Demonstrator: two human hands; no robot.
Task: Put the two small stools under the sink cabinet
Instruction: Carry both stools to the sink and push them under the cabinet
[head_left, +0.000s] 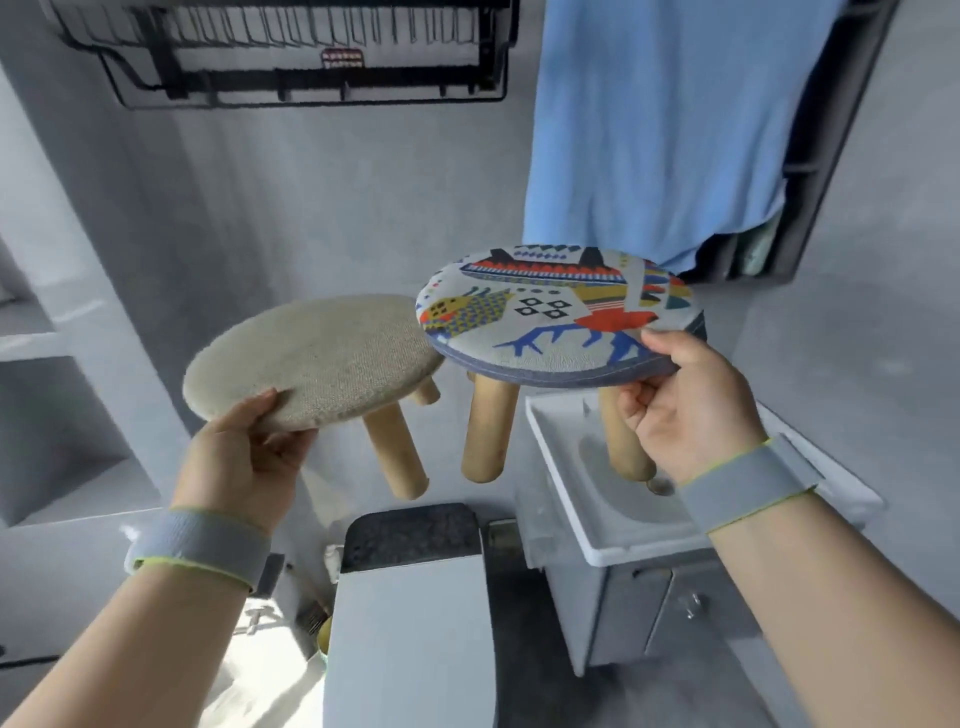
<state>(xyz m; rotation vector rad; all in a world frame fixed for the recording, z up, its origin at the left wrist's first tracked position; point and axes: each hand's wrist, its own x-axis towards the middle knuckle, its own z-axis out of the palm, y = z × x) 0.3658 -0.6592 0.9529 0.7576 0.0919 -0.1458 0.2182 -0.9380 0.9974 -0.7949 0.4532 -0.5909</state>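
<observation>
- Your left hand (244, 457) pinches the beige stool (311, 358) at its near rim; your right hand (685, 410) pinches the patterned stool (556, 317) likewise.
- Both stools hang in the air, seats up, legs pointing down.
- The sink cabinet (654, 613) lies below right, nearer your right hand; its underside is hidden.

The plain stool (317, 353) is held left of the patterned stool (561, 317), above the sink (571, 499).
</observation>
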